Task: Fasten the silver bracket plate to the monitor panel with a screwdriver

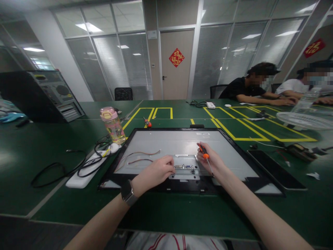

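Note:
A flat monitor panel (229, 149) lies back-up on the green table, its grey metal back framed in black. At its lower middle sits a small metal plate (185, 163) with a connector strip. My left hand (156, 172) rests closed against the plate's left edge, fingers curled; a dark watch is on that wrist. My right hand (212, 161) grips an orange-handled screwdriver (206, 158) just right of the plate, its shaft pointing down toward me. Thin wires (140, 156) trail over the panel's left part.
A pink-capped bottle (113, 125) stands left of the panel, beside black cables (78, 166) and a white strip. A computer case (44, 95) sits far left. A second screwdriver (147, 122) lies behind. Two seated people are at the far right, near a fan grille (304, 119).

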### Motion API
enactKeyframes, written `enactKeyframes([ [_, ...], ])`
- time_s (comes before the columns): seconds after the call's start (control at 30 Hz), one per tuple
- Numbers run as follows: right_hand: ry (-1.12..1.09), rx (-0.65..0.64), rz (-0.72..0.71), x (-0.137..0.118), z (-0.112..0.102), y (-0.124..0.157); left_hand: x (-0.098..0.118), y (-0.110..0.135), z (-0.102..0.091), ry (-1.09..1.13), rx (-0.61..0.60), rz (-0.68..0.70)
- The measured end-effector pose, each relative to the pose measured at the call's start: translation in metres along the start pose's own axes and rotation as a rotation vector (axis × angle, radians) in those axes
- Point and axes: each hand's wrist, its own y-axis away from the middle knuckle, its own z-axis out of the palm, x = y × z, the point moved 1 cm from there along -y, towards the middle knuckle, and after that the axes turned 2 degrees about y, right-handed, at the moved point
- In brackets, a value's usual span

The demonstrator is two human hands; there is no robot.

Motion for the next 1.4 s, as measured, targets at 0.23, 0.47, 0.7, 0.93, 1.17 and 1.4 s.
enactKeyframes([
  [0.23,0.02,0.014,-0.011,-0.001,0.003,0.004,-0.003,0.002,0.003,-0.025,-0.01,-0.002],
  [0.47,0.041,0.072,-0.087,-0.003,0.005,0.008,-0.005,0.002,0.002,0.005,-0.005,-0.022],
  [0.7,0.041,0.132,-0.254,-0.003,0.009,0.013,-0.005,0.003,0.001,0.021,0.005,-0.032],
  [0.93,0.093,0.048,-0.446,0.002,0.011,0.015,-0.009,0.001,0.001,0.17,0.058,-0.081],
  [1.17,0.461,-0.009,-0.759,0.002,0.024,0.038,-0.015,0.002,-0.006,0.335,0.202,-0.178],
  [1.4,0.626,-0.09,-0.868,0.012,0.023,0.047,-0.022,0.006,0.001,0.358,0.123,-0.252],
])
